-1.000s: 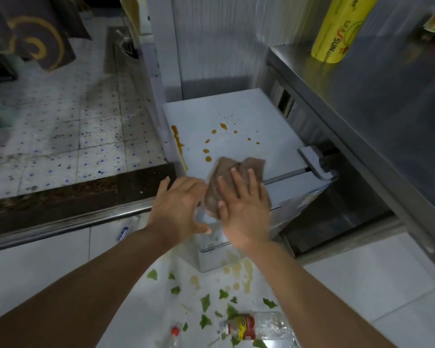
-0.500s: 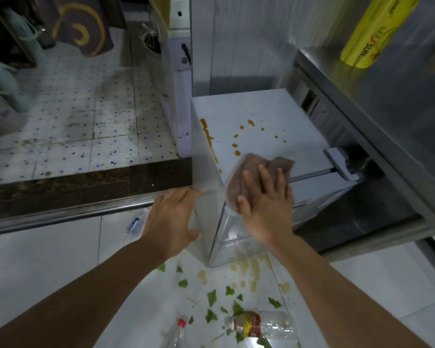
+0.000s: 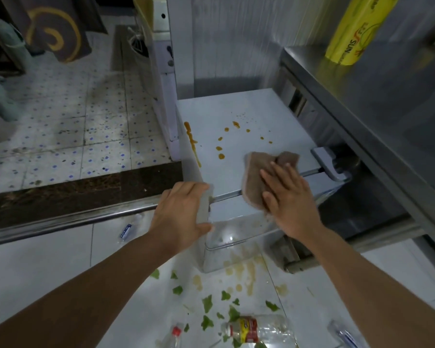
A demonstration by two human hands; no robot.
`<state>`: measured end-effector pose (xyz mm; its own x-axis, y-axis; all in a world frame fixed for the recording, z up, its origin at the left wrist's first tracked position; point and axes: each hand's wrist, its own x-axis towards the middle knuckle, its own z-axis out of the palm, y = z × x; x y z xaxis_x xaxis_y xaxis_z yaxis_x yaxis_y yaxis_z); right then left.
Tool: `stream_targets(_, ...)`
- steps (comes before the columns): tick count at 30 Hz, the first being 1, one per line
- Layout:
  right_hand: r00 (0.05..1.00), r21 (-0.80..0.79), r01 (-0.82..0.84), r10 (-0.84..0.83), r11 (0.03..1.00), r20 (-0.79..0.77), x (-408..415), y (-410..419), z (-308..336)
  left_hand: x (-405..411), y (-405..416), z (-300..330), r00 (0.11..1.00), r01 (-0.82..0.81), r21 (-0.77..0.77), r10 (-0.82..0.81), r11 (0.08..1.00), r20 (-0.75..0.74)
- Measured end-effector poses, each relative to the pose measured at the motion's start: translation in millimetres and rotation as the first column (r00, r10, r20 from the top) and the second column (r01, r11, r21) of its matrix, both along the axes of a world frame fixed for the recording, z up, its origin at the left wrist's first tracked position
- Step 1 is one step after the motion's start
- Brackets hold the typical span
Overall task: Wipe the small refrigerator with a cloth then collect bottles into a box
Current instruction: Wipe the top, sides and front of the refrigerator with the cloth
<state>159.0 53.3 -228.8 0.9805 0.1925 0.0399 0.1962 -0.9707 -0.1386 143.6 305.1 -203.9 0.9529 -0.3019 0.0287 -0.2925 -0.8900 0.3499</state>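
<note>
The small white refrigerator (image 3: 256, 114) stands low in front of me, its top spattered with orange-brown drips. My right hand (image 3: 290, 197) lies flat, fingers spread, pressing a brown cloth (image 3: 259, 167) onto the top's front edge. My left hand (image 3: 181, 212) grips the refrigerator's front left corner. Empty plastic bottles lie on the white floor: one with a red and yellow label (image 3: 256, 329), one with a red cap (image 3: 172, 335), one with a blue label (image 3: 127, 229) by the metal sill, and another (image 3: 344, 334) at the lower right.
A steel counter (image 3: 377, 101) runs along the right, with a yellow roll (image 3: 354, 28) on it. Green leaf scraps (image 3: 207, 303) and yellowish stains (image 3: 246, 270) cover the floor before the refrigerator. A dark threshold (image 3: 73, 194) and metal sill separate a tiled floor (image 3: 60, 126) on the left.
My right hand and the cloth slid right along the refrigerator's front edge. My left hand closed around the front left corner. The view shifted, so the refrigerator sits further right.
</note>
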Motion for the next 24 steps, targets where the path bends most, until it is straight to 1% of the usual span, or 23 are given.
stream_targets(3,0.991,-0.018,0.136,-0.136,0.99,0.007,10,-37,4,8,-24,3,1.0,0.025,-0.024,-0.024,0.999,0.014)
stream_targets(5,0.975,-0.033,0.224,-0.224,0.974,0.008,12,-35,5,14,-39,6,0.998,0.054,-0.015,-0.053,0.998,0.017)
stream_targets(6,0.971,-0.044,0.241,-0.241,0.97,-0.003,10,-28,3,17,-47,7,0.997,0.069,-0.004,-0.069,0.998,0.017)
stream_targets(8,0.981,-0.049,0.192,-0.193,0.98,-0.013,1,-19,0,25,-63,11,0.995,0.097,0.026,-0.097,0.995,0.006)
stream_targets(11,0.999,0.002,0.04,-0.04,0.999,0.022,-9,-33,4,38,-83,16,0.991,0.133,0.065,-0.13,0.989,-0.038)
stream_targets(13,0.998,-0.015,0.06,-0.06,0.998,0.005,-4,-58,9,45,-92,18,0.988,0.153,0.103,-0.149,0.983,-0.042)
stream_targets(16,0.996,-0.103,0.084,-0.083,0.991,0.011,5,-80,9,50,-96,17,0.987,0.16,0.164,-0.158,0.973,-0.027)
stream_targets(19,0.992,-0.158,0.127,-0.129,0.979,0.002,18,-74,6,53,-96,20,0.985,0.174,0.207,-0.169,0.963,-0.042)
stream_targets(21,0.99,-0.185,0.136,-0.141,0.973,-0.012,41,-69,8,60,-99,26,0.982,0.187,0.219,-0.174,0.957,-0.08)
stream_targets(24,0.986,-0.174,0.143,-0.156,0.974,-0.062,85,-63,17,72,-106,33,0.978,0.205,0.271,-0.191,0.94,-0.077)
